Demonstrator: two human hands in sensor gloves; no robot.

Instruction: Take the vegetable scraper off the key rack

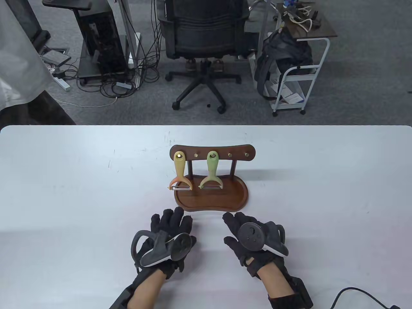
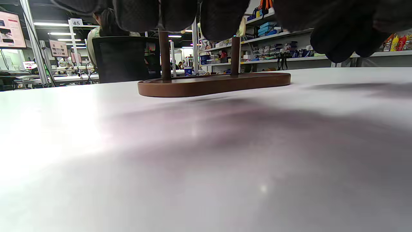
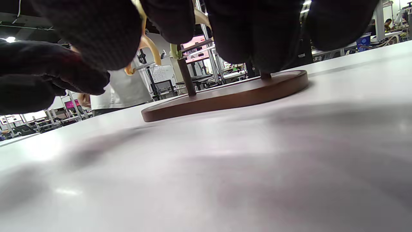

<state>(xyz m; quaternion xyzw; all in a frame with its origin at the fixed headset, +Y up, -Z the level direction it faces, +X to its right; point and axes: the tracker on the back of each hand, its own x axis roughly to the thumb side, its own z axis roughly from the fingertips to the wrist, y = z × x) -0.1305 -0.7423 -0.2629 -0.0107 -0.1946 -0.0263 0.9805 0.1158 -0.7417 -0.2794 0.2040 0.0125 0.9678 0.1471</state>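
A dark wooden key rack (image 1: 212, 153) stands on a kidney-shaped wooden base (image 1: 239, 196) mid-table. An orange vegetable scraper (image 1: 180, 172) hangs from the leftmost peg and a green one (image 1: 212, 170) from a middle peg. My left hand (image 1: 172, 225) lies palm down on the table just in front of the base's left end, holding nothing. My right hand (image 1: 244, 228) lies palm down in front of the base's right part, also empty. The base shows in the left wrist view (image 2: 212, 84) and in the right wrist view (image 3: 231, 95), with gloved fingers (image 3: 96, 38) hanging above.
The white table (image 1: 64, 193) spreads wide on both sides of the rack. A black cable (image 1: 357, 294) lies at the near right corner. An office chair (image 1: 202, 42) and a white cart (image 1: 299, 74) stand beyond the far edge.
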